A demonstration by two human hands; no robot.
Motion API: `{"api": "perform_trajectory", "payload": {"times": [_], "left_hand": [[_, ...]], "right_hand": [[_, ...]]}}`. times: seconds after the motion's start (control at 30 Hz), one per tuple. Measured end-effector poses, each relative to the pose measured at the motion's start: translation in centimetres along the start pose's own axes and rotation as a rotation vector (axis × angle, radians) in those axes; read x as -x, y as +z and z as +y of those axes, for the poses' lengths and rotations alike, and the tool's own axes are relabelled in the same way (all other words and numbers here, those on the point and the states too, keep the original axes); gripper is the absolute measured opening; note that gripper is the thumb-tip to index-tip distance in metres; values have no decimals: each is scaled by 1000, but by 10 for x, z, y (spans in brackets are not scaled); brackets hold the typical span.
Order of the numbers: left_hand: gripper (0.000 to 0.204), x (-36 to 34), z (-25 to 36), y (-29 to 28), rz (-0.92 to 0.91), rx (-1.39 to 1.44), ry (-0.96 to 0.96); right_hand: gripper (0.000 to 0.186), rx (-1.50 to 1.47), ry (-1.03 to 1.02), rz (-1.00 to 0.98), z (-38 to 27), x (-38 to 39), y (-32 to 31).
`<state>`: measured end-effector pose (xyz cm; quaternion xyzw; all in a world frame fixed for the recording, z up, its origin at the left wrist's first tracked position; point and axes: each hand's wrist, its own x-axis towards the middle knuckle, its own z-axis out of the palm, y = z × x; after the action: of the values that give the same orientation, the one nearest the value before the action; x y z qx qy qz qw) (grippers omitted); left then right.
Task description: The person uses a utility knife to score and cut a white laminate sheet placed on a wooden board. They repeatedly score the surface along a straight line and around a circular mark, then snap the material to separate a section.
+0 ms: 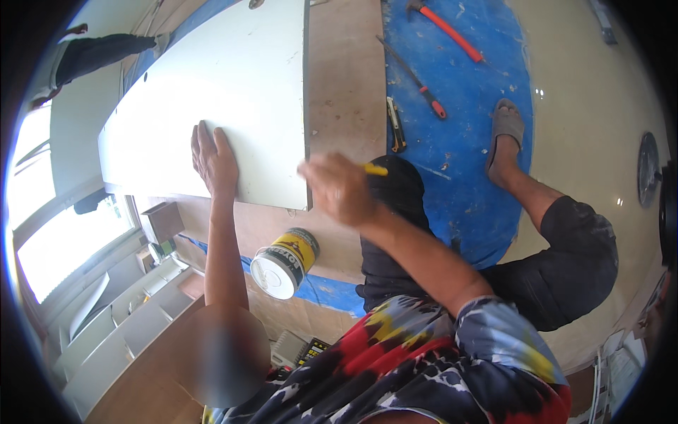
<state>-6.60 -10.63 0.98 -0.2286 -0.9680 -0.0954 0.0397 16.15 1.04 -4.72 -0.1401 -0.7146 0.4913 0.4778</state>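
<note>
My left hand (214, 157) lies flat on a large white panel (219, 78), fingers stretched out. Beside the panel's right edge, my right hand (337, 187) is closed in a fist, somewhat smeared by motion. A slim tool with a yellow end (376, 169) sticks out of that fist toward my knee. Its other end is hidden by the hand, so I cannot make out its kind. A brown board (346, 85) lies under and beside the panel.
On a blue sheet (466, 141) to the right lie a red-handled hammer (448, 32), a file with a red handle (417, 81) and a utility knife (395, 126). A yellow-and-black bucket (293, 251) stands nearer me. Another person (99, 56) is at the far left, above wooden shelving (134, 332).
</note>
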Motion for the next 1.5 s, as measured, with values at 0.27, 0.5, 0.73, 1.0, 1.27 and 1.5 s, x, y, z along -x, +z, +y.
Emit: {"api": "perform_trajectory", "payload": {"times": [0.27,0.5,0.73,1.0,1.27,1.5], "left_hand": [[65,1,-5,2,14,33,20],[67,1,1,0,17,19,14],[67,2,2,0,7,-10,-8],[64,3,1,0,28,-22,7],[64,4,3,-1,15,-27,-15],[64,2,5,-3,4,-7,-11]], "right_hand": [[9,212,-36,251,120,-179,14],[11,131,5,-76,-8,-14,-5],[14,145,41,-144,19,-18,-5],[13,468,-120,92,165,-245,9],[6,429,-88,-144,26,-71,-1],[12,119,24,-228,-27,16,-12]]}}
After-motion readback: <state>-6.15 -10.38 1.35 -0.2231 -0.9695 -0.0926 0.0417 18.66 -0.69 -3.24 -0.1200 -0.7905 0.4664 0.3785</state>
